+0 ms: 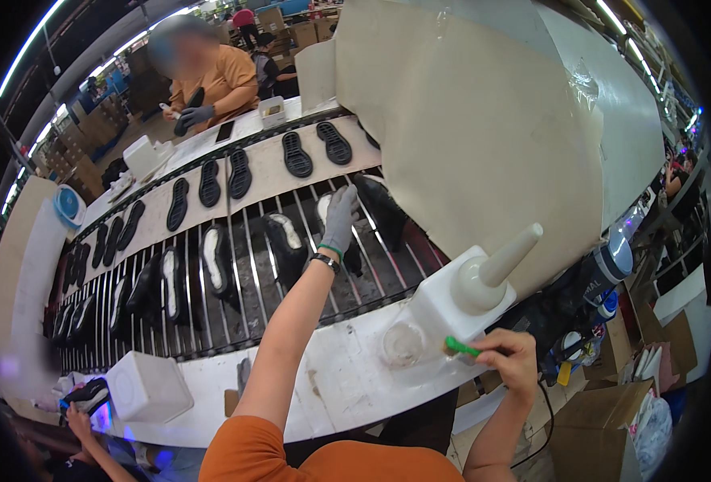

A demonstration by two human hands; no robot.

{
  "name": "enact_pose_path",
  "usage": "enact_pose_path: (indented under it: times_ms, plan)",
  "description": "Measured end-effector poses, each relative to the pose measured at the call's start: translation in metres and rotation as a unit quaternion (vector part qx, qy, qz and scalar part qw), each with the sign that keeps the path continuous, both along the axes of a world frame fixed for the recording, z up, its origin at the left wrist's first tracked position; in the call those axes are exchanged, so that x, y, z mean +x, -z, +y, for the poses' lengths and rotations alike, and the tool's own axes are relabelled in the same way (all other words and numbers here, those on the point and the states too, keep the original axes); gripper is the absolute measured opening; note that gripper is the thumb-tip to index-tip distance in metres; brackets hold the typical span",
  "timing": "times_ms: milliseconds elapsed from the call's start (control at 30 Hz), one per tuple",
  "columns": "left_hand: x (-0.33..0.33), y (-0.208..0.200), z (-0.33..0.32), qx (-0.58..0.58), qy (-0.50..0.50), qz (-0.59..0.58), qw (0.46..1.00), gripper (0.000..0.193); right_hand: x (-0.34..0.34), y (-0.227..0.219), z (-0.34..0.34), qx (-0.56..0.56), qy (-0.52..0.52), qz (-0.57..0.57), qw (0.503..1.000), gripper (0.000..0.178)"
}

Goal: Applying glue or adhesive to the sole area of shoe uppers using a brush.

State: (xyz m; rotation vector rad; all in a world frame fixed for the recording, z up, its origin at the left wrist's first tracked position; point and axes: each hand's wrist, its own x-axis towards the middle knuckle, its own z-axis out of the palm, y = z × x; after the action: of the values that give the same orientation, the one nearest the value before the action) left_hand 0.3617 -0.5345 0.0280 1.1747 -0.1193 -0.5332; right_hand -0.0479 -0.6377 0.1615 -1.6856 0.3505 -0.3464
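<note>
My left hand [339,222], in a grey glove, lies over a black shoe upper [354,259] with a white underside, on the metal rollers. Its fingers look stretched out along the shoe; part of the shoe is hidden beneath the hand. My bare right hand [509,360] is closed on a green-handled brush [461,347]. The brush's head points at a small, round, translucent dish [404,345] on the white ledge. Behind the brush stands a white square container [452,301] with a pale, long-spouted bottle [488,277] set in it.
More black uppers [215,261] lie along the rollers. Black soles [297,155] line the beige belt beyond. A large beige board [468,120] rises at right. An upturned white tub [150,387] sits on the ledge [323,386]. Across the line, a co-worker [211,80] holds a shoe.
</note>
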Motion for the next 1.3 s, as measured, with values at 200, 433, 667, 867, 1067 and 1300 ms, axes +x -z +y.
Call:
enact_pose_path:
  times_ms: [200,433,667,867,1067,1300]
  plan:
    - [0.041,0.085,-0.083,0.22,-0.117,-0.111,0.962,0.08,-0.021,0.021,-0.024,-0.008,-0.019,-0.017,1.0,0.023]
    - [0.084,0.093,-0.115,0.356,-0.103,-0.04,0.928,0.096,-0.02,0.034,-0.041,0.04,-0.03,-0.048,0.998,0.025]
    - [0.054,0.065,-0.094,0.068,0.001,0.013,0.998,0.053,-0.021,0.034,-0.04,0.062,-0.028,-0.043,0.997,0.024]
    - [-0.019,0.024,-0.037,-0.123,-0.083,-0.078,0.986,0.04,-0.028,0.024,-0.021,0.07,-0.055,-0.055,0.994,0.023]
    - [-0.112,-0.046,0.079,-0.149,-0.191,-0.141,0.96,0.044,-0.021,0.006,0.005,0.014,-0.07,-0.018,0.997,0.023]
    - [-0.229,-0.052,0.211,0.009,-0.41,-0.219,0.885,0.062,-0.002,0.057,0.063,-0.212,0.023,0.157,0.964,0.018]
